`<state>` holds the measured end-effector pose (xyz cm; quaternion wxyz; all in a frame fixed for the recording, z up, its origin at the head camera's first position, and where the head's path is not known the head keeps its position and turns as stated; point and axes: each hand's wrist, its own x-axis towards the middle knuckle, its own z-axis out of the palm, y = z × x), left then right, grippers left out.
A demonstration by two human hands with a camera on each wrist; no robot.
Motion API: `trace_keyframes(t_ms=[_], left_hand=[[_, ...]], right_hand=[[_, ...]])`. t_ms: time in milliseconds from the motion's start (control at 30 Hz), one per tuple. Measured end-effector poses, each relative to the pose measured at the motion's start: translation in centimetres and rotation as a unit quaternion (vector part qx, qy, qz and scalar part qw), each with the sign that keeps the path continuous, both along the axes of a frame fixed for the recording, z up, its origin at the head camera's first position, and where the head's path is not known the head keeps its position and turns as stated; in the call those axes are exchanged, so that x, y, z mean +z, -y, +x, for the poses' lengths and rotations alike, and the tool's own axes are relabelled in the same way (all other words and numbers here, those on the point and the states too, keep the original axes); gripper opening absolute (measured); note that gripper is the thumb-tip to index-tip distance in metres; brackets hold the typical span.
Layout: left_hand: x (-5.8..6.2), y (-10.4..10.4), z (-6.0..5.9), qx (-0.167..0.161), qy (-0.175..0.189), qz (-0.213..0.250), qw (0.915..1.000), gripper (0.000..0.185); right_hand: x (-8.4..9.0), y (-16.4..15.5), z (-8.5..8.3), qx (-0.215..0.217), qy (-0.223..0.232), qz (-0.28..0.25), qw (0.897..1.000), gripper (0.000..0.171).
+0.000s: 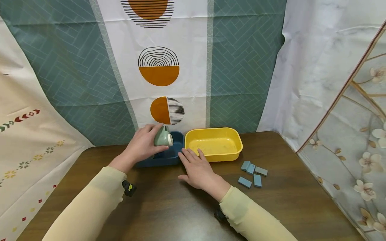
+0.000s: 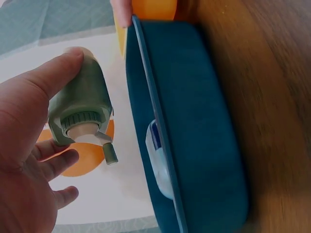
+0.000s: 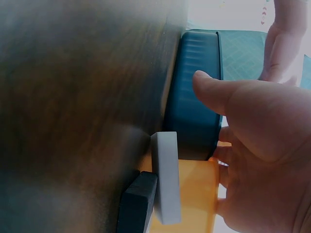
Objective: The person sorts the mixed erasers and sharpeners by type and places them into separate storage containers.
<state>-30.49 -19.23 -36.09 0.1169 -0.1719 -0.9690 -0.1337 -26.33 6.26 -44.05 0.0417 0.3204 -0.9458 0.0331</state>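
Holding a small green ceramic cup point(image 1: 163, 136) in my left hand point(image 1: 142, 144), tipped on its side with the mouth facing right, just above the dark blue tray point(image 1: 169, 156). Thumb lies along the cup's upper side, fingers curl under it; the left wrist view shows the cup's ridged base and pale foot facing the camera, clear of the tray's rim. Something white with a blue mark point(image 2: 158, 160) lies inside the blue tray; I cannot tell what it is.

The blue tray sits on the dark wooden table point(image 1: 169, 207), its right end touching the yellow tray point(image 1: 213, 144).

My right hand point(image 1: 197, 169) lies flat on the table, fingers straight and loose, gripping nothing. Fingertips reach the spot where the two trays meet; the right wrist view shows them against the blue tray's end wall and the yellow tray's side.

Further right, well apart from that hand, five small blue-grey blocks point(image 1: 252, 174) lie scattered in a loose cluster in front of the yellow tray.

Behind the table hangs a patterned cloth backdrop point(image 1: 156, 67), teal and white with orange half-circles.
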Motion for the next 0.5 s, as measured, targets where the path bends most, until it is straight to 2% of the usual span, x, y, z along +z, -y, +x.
trace_keyframes(t_ms=[500], left_hand=[[-1.6,-1.9,-2.3,-0.003,0.017,0.017,0.9997,0.101]], right_hand=[[-0.3,0.0,-0.3,0.001,-0.001,0.003,1.000,0.090]])
